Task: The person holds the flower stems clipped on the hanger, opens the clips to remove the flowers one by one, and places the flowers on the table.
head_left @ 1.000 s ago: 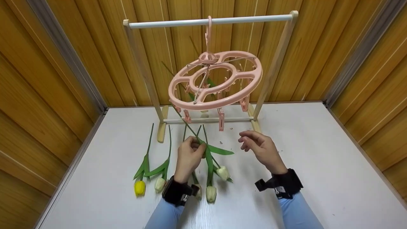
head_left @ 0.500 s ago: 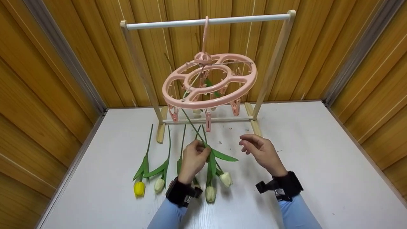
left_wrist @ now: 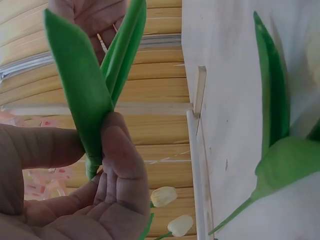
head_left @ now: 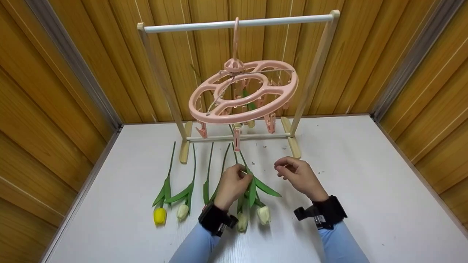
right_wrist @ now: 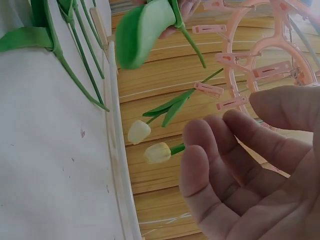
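Note:
My left hand (head_left: 233, 184) pinches the stem of a white tulip (head_left: 263, 215) just by its leaves. The blossom points toward me and the stem toward the hanger. In the left wrist view thumb and fingers (left_wrist: 117, 150) close round the stem below two green leaves (left_wrist: 82, 85). My right hand (head_left: 301, 179) hovers to the right with loosely curled fingers, holding nothing. Several tulips lie on the table, among them a yellow tulip (head_left: 159, 216) and a white one (head_left: 182, 212). Another pale tulip (head_left: 242, 223) lies beside the held one; my left wrist hides part of the row.
A pink clip hanger (head_left: 234, 118) hangs by its hook from the white rod (head_left: 285, 21) of a wooden rack. Pink clips (head_left: 237, 138) dangle below its ring. Behind it, white tulips (right_wrist: 139, 132) hang head down. Wood-look panels enclose the white table (head_left: 365, 175).
My left hand has moved right and slightly toward me, swinging the tulip's stem more upright and its blossom rightward. The hanger has swayed and turned a little. My right hand barely moves.

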Demonstrator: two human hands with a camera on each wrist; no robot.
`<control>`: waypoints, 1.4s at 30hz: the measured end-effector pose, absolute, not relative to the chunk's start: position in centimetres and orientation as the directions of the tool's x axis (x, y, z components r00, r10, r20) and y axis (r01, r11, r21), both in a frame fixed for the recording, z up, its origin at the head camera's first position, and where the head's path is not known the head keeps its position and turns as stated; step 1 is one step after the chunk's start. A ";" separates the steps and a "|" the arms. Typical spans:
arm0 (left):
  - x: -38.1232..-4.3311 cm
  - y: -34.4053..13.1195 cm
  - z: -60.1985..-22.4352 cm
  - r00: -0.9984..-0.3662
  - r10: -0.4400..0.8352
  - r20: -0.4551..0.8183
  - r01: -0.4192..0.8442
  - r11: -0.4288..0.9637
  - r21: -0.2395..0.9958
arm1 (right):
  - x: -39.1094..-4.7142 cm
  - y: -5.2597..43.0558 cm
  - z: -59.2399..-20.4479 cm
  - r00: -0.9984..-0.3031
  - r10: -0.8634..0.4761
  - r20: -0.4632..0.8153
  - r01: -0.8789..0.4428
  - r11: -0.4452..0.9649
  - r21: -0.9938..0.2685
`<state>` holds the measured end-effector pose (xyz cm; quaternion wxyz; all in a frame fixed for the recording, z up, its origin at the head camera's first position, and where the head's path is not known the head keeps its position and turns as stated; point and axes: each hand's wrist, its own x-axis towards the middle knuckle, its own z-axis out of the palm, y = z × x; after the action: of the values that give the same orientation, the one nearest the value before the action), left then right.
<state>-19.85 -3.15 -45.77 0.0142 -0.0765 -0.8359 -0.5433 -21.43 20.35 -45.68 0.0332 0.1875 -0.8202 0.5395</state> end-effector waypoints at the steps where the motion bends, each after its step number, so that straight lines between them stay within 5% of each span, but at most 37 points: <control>1: -19.9 -3.0 -45.8 -0.988 0.116 0.103 0.142 0.411 0.900 | -21.5 20.3 -45.7 -0.926 -0.277 0.257 -0.348 0.359 -0.866; 18: -21.0 -0.8 -46.7 -0.968 0.249 0.011 0.144 0.521 0.841 | -22.1 20.6 -46.8 -0.923 -0.328 0.200 -0.334 0.430 -0.839; 42: -21.9 1.4 -47.8 -0.950 0.280 -0.137 0.109 0.711 0.694 | -22.7 20.8 -48.4 -0.919 -0.363 0.155 -0.323 0.466 -0.824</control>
<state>-21.90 1.39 -47.80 -0.1166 -0.1060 -0.9176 -0.3649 -22.72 20.81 -48.37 -0.0213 0.2005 -0.8559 0.4762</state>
